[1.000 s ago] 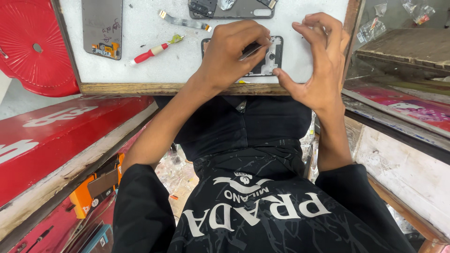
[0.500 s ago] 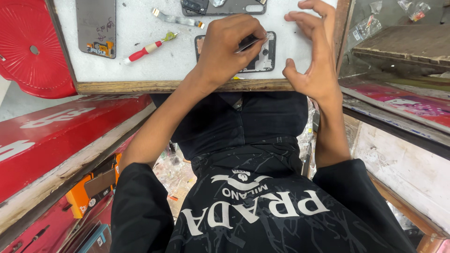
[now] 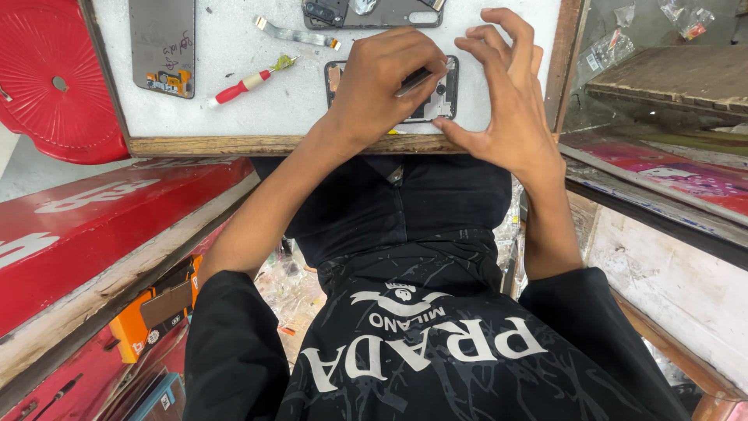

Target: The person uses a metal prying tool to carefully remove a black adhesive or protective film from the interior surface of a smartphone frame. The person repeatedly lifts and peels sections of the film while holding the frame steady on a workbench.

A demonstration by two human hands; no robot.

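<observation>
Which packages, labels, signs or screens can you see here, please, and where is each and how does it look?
Detached phone screen panel: far left of the white worktop, grey rectangle with orange parts at its near end.
Orange box: lower left below the bench, with a brown tag.
Red sign board: left, long, white markings.
Clear plastic packets: top right, small.

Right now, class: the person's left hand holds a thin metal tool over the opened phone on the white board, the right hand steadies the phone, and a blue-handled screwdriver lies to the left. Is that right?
One detail is wrong: the screwdriver has a red and white handle, not blue, as the head view shows. The left hand does hold the thin metal tool over the opened phone on the white board, and the right hand steadies the phone.
</observation>
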